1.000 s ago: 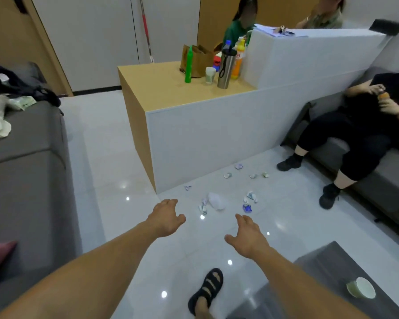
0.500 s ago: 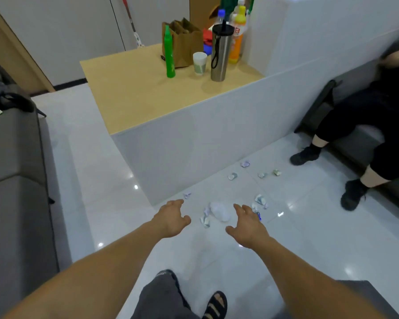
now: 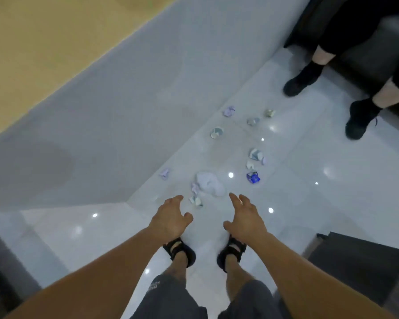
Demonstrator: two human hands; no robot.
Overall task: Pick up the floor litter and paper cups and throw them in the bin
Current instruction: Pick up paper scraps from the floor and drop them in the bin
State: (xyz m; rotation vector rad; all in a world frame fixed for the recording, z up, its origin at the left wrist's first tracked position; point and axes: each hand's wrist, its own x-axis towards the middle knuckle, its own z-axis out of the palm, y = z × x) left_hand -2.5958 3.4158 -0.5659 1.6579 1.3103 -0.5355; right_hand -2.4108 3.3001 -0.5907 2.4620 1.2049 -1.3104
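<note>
Over the floor point(image 3: 332, 203) the left hand point(image 3: 169, 218) and right hand point(image 3: 245, 218) hover apart, empty, fingers loosely spread. Just ahead between them lies a white wad point(image 3: 209, 184): likely soft and light, best scooped whole. Scraps point(image 3: 255, 155) beyond the right hand, a blue wrapper point(image 3: 253, 177) among them, look flimsy; pinch raised edges.

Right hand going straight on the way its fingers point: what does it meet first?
Probably the white crumpled tissue, lying on the floor just beyond the fingertips of the right hand, slightly to the left. The hand's height above the tiles is unclear, so it might pass over it.
</note>
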